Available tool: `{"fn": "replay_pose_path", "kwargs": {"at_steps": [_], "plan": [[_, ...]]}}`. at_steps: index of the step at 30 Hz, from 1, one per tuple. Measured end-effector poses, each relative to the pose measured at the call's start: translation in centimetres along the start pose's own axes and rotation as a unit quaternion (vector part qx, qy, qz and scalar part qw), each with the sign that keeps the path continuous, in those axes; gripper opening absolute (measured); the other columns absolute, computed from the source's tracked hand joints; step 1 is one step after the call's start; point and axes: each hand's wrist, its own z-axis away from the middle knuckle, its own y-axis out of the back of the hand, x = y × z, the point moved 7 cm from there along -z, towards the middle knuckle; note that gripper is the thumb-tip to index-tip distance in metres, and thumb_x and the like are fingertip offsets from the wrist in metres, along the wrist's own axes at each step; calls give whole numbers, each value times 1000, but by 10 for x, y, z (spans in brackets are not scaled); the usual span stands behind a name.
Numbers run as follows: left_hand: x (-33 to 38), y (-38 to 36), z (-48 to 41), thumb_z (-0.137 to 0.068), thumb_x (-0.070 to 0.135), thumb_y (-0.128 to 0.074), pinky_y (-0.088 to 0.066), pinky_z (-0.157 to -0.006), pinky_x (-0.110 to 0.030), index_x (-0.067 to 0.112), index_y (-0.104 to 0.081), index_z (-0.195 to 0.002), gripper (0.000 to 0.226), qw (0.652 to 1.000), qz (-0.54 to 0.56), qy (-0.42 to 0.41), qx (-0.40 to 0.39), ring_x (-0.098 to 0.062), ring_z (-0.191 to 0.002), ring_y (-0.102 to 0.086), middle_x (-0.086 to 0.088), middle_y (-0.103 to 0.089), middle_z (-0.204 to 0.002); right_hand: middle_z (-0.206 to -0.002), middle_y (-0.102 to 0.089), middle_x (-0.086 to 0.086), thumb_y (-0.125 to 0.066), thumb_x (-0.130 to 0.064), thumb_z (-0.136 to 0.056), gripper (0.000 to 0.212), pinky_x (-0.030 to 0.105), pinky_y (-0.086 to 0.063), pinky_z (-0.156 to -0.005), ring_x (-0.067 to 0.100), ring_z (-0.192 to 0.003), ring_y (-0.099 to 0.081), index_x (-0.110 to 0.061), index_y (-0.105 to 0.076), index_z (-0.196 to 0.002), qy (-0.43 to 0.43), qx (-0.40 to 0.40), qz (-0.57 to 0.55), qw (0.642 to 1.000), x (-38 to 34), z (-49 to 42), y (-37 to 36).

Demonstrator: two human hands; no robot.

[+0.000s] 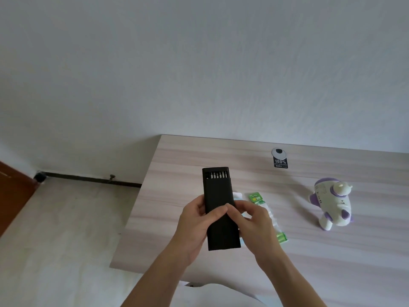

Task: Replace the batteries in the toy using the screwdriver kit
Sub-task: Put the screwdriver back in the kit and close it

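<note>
Left hand [194,222] and right hand [254,220] grip the part-open screwdriver kit [218,191]; tilted, its seemingly loose bits [218,175] could spill.

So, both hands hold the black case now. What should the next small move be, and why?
Probably slide the case further open. The left hand and the right hand grip it above the table, and only a short row of bits shows at its far end, too little to pick a driver. The toy stands untouched at the right.
</note>
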Motion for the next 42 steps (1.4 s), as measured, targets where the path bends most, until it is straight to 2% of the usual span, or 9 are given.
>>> {"fn": "replay_pose_path", "kwargs": {"at_steps": [7,15,17,21,24,28,31,35,42], "plan": [[9,15,-7,-82,22,-73,-57,-94,-48,11,-65,-122,43,1000,-6,-13,-9,-29,-104,-72,-10,-74,-112,-84,-74,-3,-70,-27,-91,7,51,-61,-74,18,-84,-74,-22,-75,-93,8,22,-17,1000,-12,-2,-13],[19,30,-14,-92,7,-65,-57,-93,-48,14,-65,-121,30,999,-13,-25,-16,-28,-107,-71,-4,-74,-114,-86,-70,1,-62,-13,-96,12,30,-59,-60,16,-84,-74,-14,-70,-105,-6,-20,-82,996,-22,-3,-28],[21,34,-16,-91,9,-68,-59,-89,-46,15,-66,-117,27,999,-23,-33,7,-26,-102,-72,-1,-75,-109,-84,-69,-1,-59,-17,-98,11,33,-60,-59,14,-81,-73,-14,-68,-102,-3,-26,-51,998,-22,-5,-35],[18,38,-19,-90,21,-70,-62,-78,-37,15,-68,-104,15,996,-51,-36,56,-22,-93,-73,-2,-76,-97,-68,-57,0,-54,-30,-100,31,18,-44,-53,5,-58,-51,-5,-59,-81,22,32,61,997,-21,-9,-41],[15,39,-22,-91,30,-69,-62,-77,-37,16,-68,-101,18,994,-76,-33,72,-19,-89,-74,-3,-75,-95,-63,-48,7,-53,-34,-100,42,20,-35,-51,7,-54,-39,0,-53,-75,37,73,89,993,-23,-12,-41],[13,39,-23,-91,24,-68,-61,-84,-40,22,-68,-111,19,997,-74,-17,18,-17,-97,-73,1,-76,-104,-71,-62,7,-55,-38,-99,36,39,-50,-60,21,-65,-58,-13,-63,-74,18,82,44,995,-16,-16,-41],[9,39,-23,-89,9,-70,-58,-91,-45,20,-64,-123,36,997,-69,-3,-20,-21,-103,-72,2,-75,-111,-75,-67,1,-56,-30,-100,26,36,-55,-59,20,-72,-67,-14,-67,-82,10,57,14,998,-14,-18,-37],[10,44,-28,-87,11,-72,-59,-91,-48,19,-66,-119,33,997,-71,-16,18,-21,-103,-72,1,-76,-108,-93,-69,6,-58,-17,-98,11,30,-55,-55,18,-81,-73,-13,-67,-104,-14,-18,-32,999,-12,-15,-43],[10,43,-34,-87,15,-73,-59,-90,-49,14,-69,-115,28,996,-74,-22,35,-23,-101,-72,-2,-76,-105,-85,-67,8,-57,-24,-99,16,29,-55,-48,14,-68,-69,-13,-62,-89,-10,40,13,999,-19,-20,-44]]}}
